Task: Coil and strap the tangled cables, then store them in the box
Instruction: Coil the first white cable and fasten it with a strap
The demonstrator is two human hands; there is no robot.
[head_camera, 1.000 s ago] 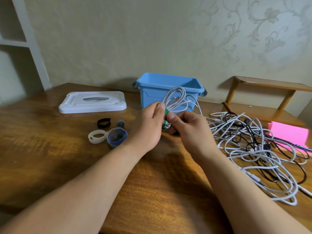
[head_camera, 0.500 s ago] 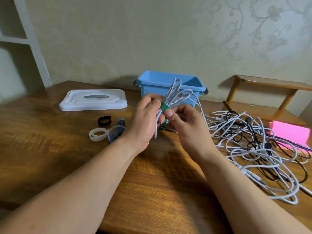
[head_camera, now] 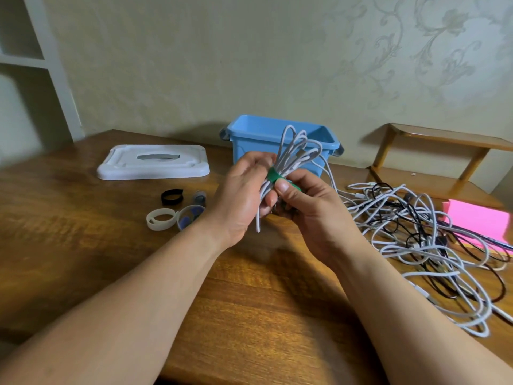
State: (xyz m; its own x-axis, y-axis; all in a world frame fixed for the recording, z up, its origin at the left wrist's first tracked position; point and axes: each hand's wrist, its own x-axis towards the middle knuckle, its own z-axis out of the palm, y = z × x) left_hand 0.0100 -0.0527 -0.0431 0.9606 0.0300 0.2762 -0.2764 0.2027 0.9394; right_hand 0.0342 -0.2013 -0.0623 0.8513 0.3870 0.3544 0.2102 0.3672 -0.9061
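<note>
From the head camera I see both of my hands raised above the worktop (head_camera: 83,245), in front of the blue box (head_camera: 249,140). My left hand (head_camera: 241,195) has its fingers curled round the coiled white cable (head_camera: 297,154), gripping the bundle at its waist. The loops fan upward across the front of the box, and one loose end hangs down past the palm. A green strap (head_camera: 273,176) is wrapped round that waist. My right hand (head_camera: 313,215) pinches the strap, thumb pressed on top and the other fingers curled underneath, against the bundle.

The box stands open at the back of the worktop. Its white lid (head_camera: 152,162) lies flat to its left, well apart from it. Nearer me on the left lie a black strap (head_camera: 172,196), a white strap (head_camera: 161,219) and a bluish strap (head_camera: 190,218) just beside it. To the right sprawls the tangled cable heap (head_camera: 416,232), white and black cords mixed, reaching over a pink sheet (head_camera: 477,222). A wooden shelf (head_camera: 444,140) stands behind the heap, against the wall.
</note>
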